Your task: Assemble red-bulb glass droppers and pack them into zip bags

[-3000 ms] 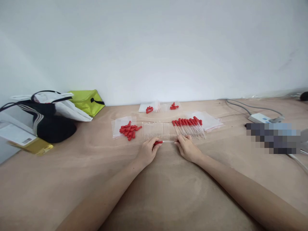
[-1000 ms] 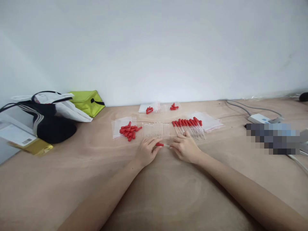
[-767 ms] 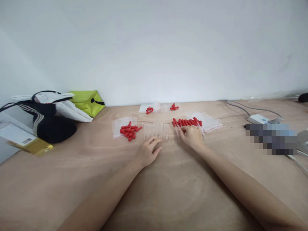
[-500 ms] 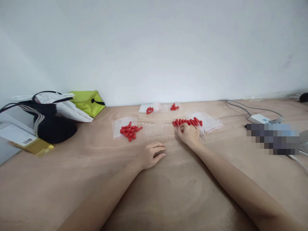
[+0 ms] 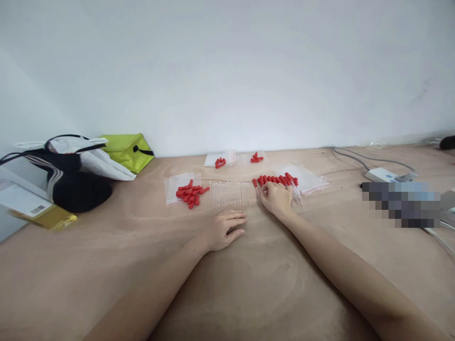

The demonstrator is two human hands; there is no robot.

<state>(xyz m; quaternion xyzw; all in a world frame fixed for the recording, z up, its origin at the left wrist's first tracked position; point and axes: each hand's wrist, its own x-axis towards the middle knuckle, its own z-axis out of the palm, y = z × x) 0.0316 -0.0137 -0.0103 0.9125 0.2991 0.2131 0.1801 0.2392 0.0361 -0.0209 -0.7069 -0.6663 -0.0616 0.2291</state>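
Left hand, lower centre: thumb and fingers loosely apart. Right hand, right of centre, was over roughly 10 red-bulbed droppers; couldn't tell if it gripped one. 1 clear tube row, centre.

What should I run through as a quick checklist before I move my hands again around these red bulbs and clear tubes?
1. Left hand free: ok. Its fingers are parted, with nothing visible in them.
2. Right hand free: cannot tell. Its fingertips are at the red-topped tubes, and the grip is hidden.
3. Whole red-topped row in sight: not ok. The right hand covers part of it.
4. Bare clear tubes lined up: ok. They lie side by side just beyond the left hand.
5. Loose red bulbs sorted into a row: not ok. They lie in a jumbled pile.
6. White power strip apart from both hands: ok.
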